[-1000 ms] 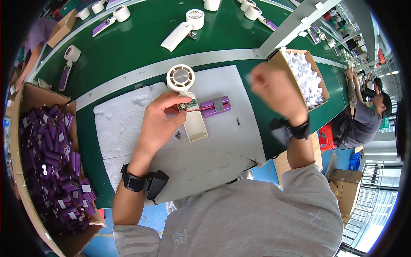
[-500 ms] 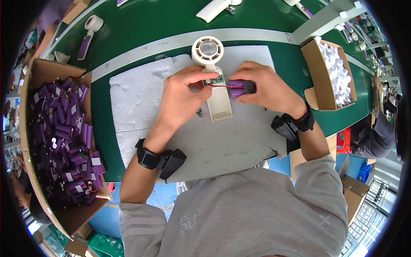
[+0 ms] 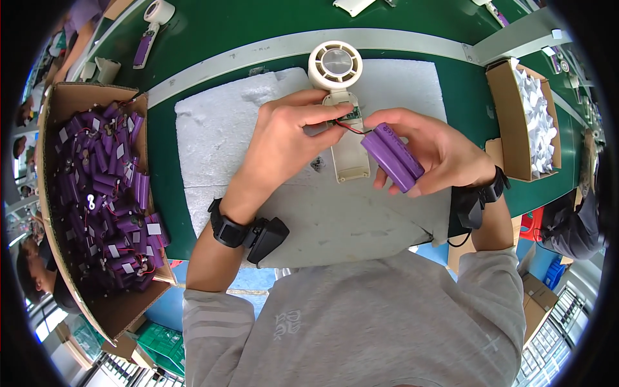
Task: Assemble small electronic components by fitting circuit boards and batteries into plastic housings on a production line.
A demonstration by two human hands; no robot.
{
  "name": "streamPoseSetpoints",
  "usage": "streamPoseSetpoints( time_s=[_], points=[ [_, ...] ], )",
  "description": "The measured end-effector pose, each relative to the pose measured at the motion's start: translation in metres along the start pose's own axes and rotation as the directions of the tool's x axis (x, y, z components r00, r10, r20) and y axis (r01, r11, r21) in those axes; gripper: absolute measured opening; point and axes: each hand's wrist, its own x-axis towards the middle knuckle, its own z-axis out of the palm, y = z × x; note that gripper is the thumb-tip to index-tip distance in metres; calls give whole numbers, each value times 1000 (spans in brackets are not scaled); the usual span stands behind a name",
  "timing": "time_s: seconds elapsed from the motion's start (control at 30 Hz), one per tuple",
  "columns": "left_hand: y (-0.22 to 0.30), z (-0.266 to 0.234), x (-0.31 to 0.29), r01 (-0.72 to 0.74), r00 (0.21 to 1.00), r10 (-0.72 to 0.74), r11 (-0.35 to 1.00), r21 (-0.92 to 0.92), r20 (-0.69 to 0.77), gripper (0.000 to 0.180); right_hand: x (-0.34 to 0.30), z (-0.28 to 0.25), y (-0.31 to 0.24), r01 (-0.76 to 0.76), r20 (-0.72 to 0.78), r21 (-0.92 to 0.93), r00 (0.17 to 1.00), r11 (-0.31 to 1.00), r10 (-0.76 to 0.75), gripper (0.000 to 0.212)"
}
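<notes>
A cream handheld fan [image 3: 351, 155] lies on the foam pad, its round head away from me and its handle open, with a small green circuit board [image 3: 350, 114] exposed. Closed around the fan's neck is my left hand [image 3: 293, 132], with index finger on the board and thumb by the red and black wires [image 3: 351, 129]. These wires run to a purple battery pack [image 3: 392, 158] of joined cylinders. My right hand [image 3: 445, 151] grips that pack, tilted, just right of the handle. The wires' end at the board is partly hidden by my left fingers.
At left stands a cardboard box [image 3: 48, 193] full of purple battery packs. A smaller box [image 3: 516, 148] of white pieces is at right. The white foam pad [image 3: 219, 142] covers part of the green table [image 3: 258, 22]. A pale metal rail [image 3: 277, 48] crosses behind; another fan [image 3: 151, 29] lies beyond it.
My right hand has turned the battery pack so its long side shows, tilted down to the right. My left hand stays at the fan's board. The whole view has shifted slightly.
</notes>
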Motion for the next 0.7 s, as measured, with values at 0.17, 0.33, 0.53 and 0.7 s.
streamPoseSetpoints(
  time_s=[0.17,0.33,0.53,0.7],
  points=[
    [0,0,-1,-56,998,56,998,30,-6,36,4,-8,7,161,-47,-409,979,898,-196,82],
    [0,-1,-1,-62,998,62,998,-10,1,29,9,11,14,155,-90,-576,964,803,-251,77],
    [-3,-4,2,-127,992,126,991,31,23,29,22,24,29,142,-83,-888,886,438,-456,70],
    [3,-9,4,-54,996,52,998,18,72,29,24,33,30,124,-39,-958,838,260,-544,65]
  ],
)
